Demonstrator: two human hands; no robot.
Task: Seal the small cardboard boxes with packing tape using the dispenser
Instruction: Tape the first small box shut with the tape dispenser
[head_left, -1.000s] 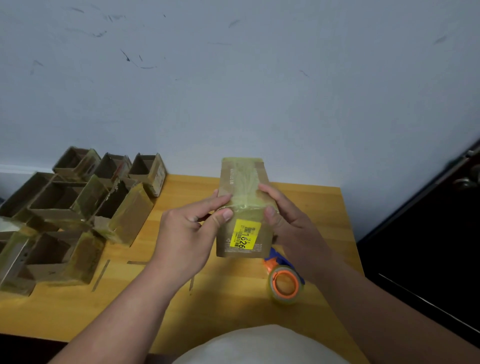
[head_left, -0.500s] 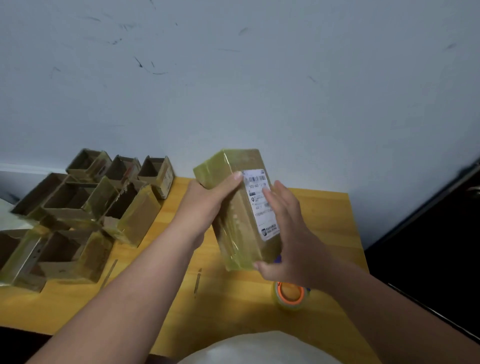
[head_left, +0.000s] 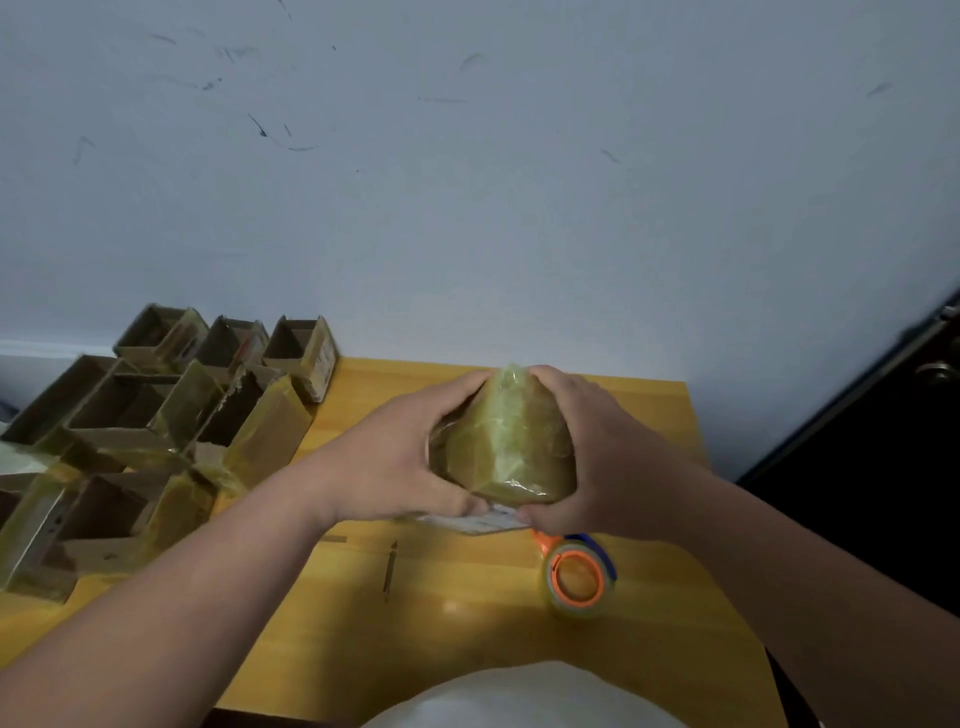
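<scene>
A small cardboard box (head_left: 506, 447) wrapped in yellowish tape is held above the wooden table (head_left: 467, 613), one taped end turned towards me. My left hand (head_left: 395, 457) grips its left side with curled fingers. My right hand (head_left: 587, 452) grips its right side, thumb under the near edge. A white label shows under the box's lower edge. The tape dispenser (head_left: 579, 574), an orange-cored roll with a blue part, lies on the table just below my right hand; neither hand touches it.
Several open cardboard boxes (head_left: 156, 431) with tape-covered flaps crowd the table's left side up to the wall. A dark door (head_left: 883, 467) stands at the right. A white rounded shape (head_left: 519, 696) fills the bottom edge.
The box has been turned from side-on, label up, to end-on towards me and lowered. Both hands moved round to its two sides. The dispenser stayed on the table.
</scene>
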